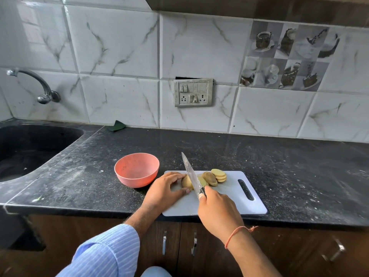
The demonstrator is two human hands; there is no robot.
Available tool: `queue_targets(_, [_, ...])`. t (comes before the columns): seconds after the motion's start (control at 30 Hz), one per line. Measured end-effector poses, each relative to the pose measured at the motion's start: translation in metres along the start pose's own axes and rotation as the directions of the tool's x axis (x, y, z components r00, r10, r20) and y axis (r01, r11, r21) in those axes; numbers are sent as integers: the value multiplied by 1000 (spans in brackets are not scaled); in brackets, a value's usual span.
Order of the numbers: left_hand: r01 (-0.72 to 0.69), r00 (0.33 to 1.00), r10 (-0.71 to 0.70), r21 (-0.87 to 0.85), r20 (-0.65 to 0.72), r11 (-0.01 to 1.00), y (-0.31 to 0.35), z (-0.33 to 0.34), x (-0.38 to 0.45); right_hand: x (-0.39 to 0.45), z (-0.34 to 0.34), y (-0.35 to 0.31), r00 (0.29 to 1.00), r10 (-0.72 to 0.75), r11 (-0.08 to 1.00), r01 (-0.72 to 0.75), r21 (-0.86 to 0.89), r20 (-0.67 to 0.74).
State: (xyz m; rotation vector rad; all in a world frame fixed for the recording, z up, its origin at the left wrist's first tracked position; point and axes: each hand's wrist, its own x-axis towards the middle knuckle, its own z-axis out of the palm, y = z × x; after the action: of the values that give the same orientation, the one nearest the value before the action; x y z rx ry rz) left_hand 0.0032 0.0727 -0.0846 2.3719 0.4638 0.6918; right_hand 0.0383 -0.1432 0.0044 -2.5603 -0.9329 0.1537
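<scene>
Two grips at lower centre: my left grip (165, 187) is curling round the potato (186, 181) to steady it, my right grip (217, 208) is clasping the knife (191, 172), slicing.

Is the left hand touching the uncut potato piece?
Touching. The head view shows the left hand pinching the potato piece between fingers and thumb, beside the knife in the right hand.

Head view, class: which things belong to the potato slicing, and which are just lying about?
In use: left hand, potato, right hand, knife, cut slices, cutting board; pink bowl, probably for slices.
Lying about: green scrap by the wall, tap, sink, switch panel.
</scene>
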Motion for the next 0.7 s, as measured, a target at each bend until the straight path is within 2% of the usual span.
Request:
queue_targets(0.3, [-19, 1000, 19, 22, -16, 1000, 3, -2, 0, 5, 5, -10, 1000, -1, 997, -1, -80, -20])
queue_targets(0.7, [-22, 999, 23, 37, -23, 999, 6, -5, -1, 33, 12, -32, 996, 76, 991, -70, -115, 48])
